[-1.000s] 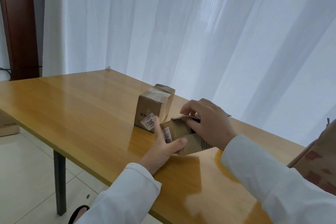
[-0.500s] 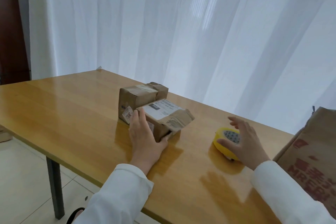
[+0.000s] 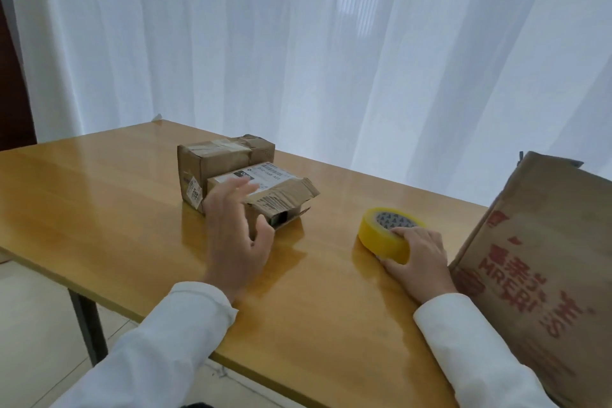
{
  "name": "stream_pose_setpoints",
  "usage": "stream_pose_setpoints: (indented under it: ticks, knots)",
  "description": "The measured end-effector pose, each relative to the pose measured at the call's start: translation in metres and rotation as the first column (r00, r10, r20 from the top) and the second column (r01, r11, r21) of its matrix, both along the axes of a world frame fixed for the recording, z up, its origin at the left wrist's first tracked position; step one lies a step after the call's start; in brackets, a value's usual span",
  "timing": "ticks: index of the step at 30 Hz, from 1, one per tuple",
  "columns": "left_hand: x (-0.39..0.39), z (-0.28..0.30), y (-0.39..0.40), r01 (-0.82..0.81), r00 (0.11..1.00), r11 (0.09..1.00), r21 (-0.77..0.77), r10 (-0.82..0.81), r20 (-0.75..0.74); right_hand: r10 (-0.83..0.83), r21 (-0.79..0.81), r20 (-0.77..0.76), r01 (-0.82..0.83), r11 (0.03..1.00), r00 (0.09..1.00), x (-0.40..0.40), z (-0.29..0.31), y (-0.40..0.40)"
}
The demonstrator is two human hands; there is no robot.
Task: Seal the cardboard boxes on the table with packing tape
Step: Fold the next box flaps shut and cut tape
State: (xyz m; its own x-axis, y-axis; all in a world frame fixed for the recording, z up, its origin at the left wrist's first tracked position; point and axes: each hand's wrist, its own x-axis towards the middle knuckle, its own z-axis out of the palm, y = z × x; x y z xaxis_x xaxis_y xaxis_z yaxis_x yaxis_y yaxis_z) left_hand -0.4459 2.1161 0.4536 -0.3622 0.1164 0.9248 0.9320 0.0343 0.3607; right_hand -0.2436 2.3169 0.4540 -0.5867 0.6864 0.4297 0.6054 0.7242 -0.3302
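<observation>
Two small cardboard boxes stand together on the wooden table (image 3: pixel 99 195). The taped box (image 3: pixel 212 162) is behind; the nearer box (image 3: pixel 265 189) has a white shipping label on top and torn flaps gaping at its right end. My left hand (image 3: pixel 236 235) hovers just in front of the nearer box with fingers spread and relaxed, holding nothing. At the right my right hand (image 3: pixel 420 255) grips a yellow roll of packing tape (image 3: pixel 385 233) that lies flat on the table, fingers curled over its rim.
A large brown cardboard box (image 3: pixel 543 261) with red print stands at the table's right edge, right beside my right hand. White curtains hang behind the table. The table's near edge runs diagonally below my forearms, with tiled floor beyond it at the left.
My left hand has lifted off the nearer box and drawn back a little. My right hand, which was reaching over the tape roll, has closed on it.
</observation>
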Motion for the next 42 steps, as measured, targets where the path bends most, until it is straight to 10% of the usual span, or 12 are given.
stream_pose_setpoints:
  ticks: [5, 11, 30, 42]
  knots:
    - [0.043, 0.016, 0.033, 0.281, 0.939, 0.923, -0.261, -0.321, -0.123, 0.063, -0.008, -0.164, -0.065, 0.998, 0.984, 0.002, 0.0, -0.002]
    - [0.066, 0.009, 0.084, 0.548, 0.813, 0.776, -0.311, -0.408, 0.416, 0.151, 0.04, -0.325, -0.146, 0.989, 0.934, 0.001, 0.005, -0.012]
    - [0.066, -0.012, 0.091, 0.353, 0.908, 0.906, -0.235, -0.271, 0.32, 0.069, 0.09, -0.3, -0.044, 0.995, 0.951, -0.018, -0.001, -0.033]
    - [0.044, 0.004, 0.08, 0.453, 0.757, 0.886, -0.103, -0.32, 0.57, 0.315, -0.152, -0.233, -0.355, 0.923, 0.92, -0.006, 0.011, -0.037]
